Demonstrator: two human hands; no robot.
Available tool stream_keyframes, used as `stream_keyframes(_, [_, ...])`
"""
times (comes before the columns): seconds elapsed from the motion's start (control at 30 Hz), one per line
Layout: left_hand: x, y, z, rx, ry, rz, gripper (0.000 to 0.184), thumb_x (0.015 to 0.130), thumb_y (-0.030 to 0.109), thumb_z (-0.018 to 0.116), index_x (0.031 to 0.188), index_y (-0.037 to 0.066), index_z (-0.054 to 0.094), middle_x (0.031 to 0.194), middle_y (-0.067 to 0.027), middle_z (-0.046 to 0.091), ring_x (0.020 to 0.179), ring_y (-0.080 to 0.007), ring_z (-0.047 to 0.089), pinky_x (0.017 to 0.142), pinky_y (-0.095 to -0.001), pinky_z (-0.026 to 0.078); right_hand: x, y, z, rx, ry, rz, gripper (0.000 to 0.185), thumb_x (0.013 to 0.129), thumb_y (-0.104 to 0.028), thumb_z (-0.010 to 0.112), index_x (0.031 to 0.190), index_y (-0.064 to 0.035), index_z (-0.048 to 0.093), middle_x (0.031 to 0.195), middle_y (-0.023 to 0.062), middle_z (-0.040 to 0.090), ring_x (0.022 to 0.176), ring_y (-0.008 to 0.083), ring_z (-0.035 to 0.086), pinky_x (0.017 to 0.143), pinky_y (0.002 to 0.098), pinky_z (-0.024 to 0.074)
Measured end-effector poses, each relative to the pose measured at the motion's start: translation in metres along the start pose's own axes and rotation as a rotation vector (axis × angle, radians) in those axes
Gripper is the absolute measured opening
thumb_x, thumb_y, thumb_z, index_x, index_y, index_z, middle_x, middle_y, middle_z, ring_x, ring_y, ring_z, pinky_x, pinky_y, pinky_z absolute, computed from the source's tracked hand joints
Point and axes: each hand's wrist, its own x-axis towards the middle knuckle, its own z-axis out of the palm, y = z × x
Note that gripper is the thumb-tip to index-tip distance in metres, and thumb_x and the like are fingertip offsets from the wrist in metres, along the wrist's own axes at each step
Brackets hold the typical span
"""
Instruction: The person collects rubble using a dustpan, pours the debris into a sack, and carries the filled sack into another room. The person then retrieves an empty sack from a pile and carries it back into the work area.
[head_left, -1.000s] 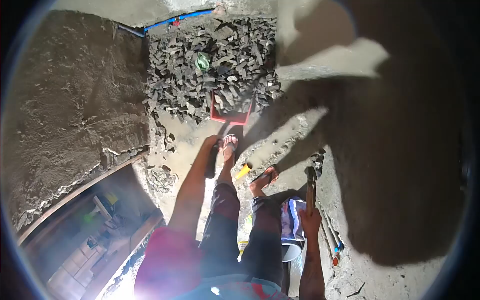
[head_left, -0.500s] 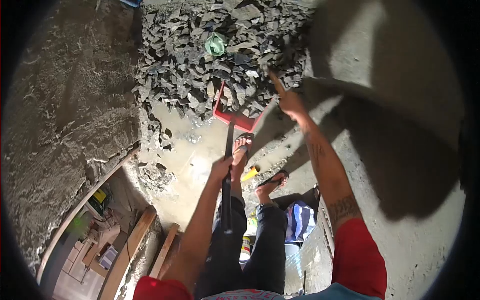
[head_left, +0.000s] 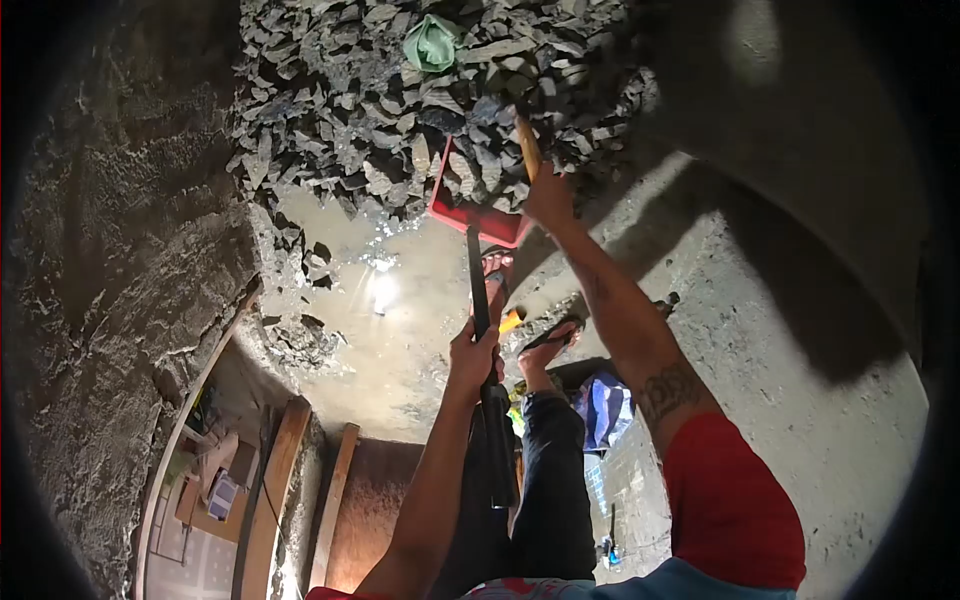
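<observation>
My left hand [head_left: 474, 355] is wrapped round the black handle of a red long-handled dustpan [head_left: 478, 218]. The dustpan's mouth lies against the front of a heap of grey stone chips [head_left: 380, 110], with several chips inside the pan. My right hand [head_left: 551, 200] grips a wooden handle [head_left: 528, 148] just above the dustpan's right side. The handle points into the heap, and whatever is at its far end cannot be made out. A crumpled green bag or cup [head_left: 430, 44] rests on the stones beyond.
My sandalled feet [head_left: 548, 345] stand on wet concrete, beside a small yellow-orange object [head_left: 511, 320]. A striped blue and white bag [head_left: 606, 410] is near my leg. Rough wall [head_left: 120, 220] rises at left, with timber planks [head_left: 272, 490] and an opening below it.
My right hand has moved left and closer to the dustpan with the wooden handle. My left hand now appears lower and further right along the dustpan handle. The view has shifted slightly.
</observation>
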Motion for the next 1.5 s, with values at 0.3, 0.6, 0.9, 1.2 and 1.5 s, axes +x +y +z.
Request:
stream_keyframes(0.3, [0.018, -0.011, -0.006, 0.243, 0.008, 0.013, 0.007, 0.088, 0.015, 0.051, 0.085, 0.009, 0.048, 0.057, -0.0029, 0.045, 0.04, -0.0142, 0.046, 0.036, -0.03, 0.04, -0.057, 0.043, 0.017, -0.097, -0.033, -0.152, 0.058, 0.075, -0.009, 0.054, 0.131, -0.0062, 0.039, 0.09, 0.0251, 0.061, 0.08, 0.0403, 0.062, 0.071, 0.0484, 0.0486])
stream_keyframes(0.6, [0.012, -0.013, -0.016, 0.124, -0.035, -0.072, 0.01, 0.087, 0.014, 0.054, 0.09, 0.008, 0.047, 0.06, -0.004, 0.047, 0.041, -0.015, 0.048, 0.033, -0.0309, 0.04, -0.138, 0.184, -0.155, 0.511, -0.445, 0.17, 0.059, 0.069, -0.02, 0.069, 0.124, -0.0088, 0.051, 0.072, 0.0007, 0.058, 0.053, 0.0098, 0.05, 0.044, 0.0245, 0.0418])
stream_keyframes(0.9, [0.015, -0.003, -0.019, 0.133, -0.103, -0.224, 0.011, 0.091, 0.018, 0.051, 0.096, 0.013, 0.043, 0.071, -0.0052, 0.051, 0.047, -0.0161, 0.051, 0.039, -0.0331, 0.046, 0.026, 0.319, -0.203, 0.787, -0.296, 0.243, 0.012, 0.071, -0.018, 0.067, 0.064, -0.0118, 0.059, 0.061, 0.002, 0.056, 0.053, 0.0099, 0.052, 0.044, 0.0287, 0.041])
stream_keyframes(1.2, [0.044, 0.004, -0.026, 0.198, -0.098, -0.368, 0.021, 0.086, 0.021, 0.054, 0.1, 0.007, 0.047, 0.079, -0.009, 0.053, 0.056, -0.023, 0.054, 0.051, -0.0398, 0.049, 0.04, 0.318, -0.183, -0.049, 0.556, -0.376, 0.017, 0.082, -0.012, 0.065, 0.096, -0.0047, 0.058, 0.094, 0.0074, 0.061, 0.078, 0.0166, 0.059, 0.072, 0.0279, 0.0498])
stream_keyframes(1.5, [0.19, 0.034, 0.015, 0.431, 0.242, -0.421, 0.019, 0.08, 0.018, 0.056, 0.083, 0.006, 0.042, 0.056, -0.0112, 0.044, 0.043, -0.0246, 0.046, 0.044, -0.0416, 0.043, -0.175, 0.198, -0.021, 1.544, 0.124, 0.56, 0.011, 0.09, -0.017, 0.055, 0.093, -0.011, 0.046, 0.069, 0.0076, 0.053, 0.049, 0.0137, 0.048, 0.044, 0.027, 0.0382])
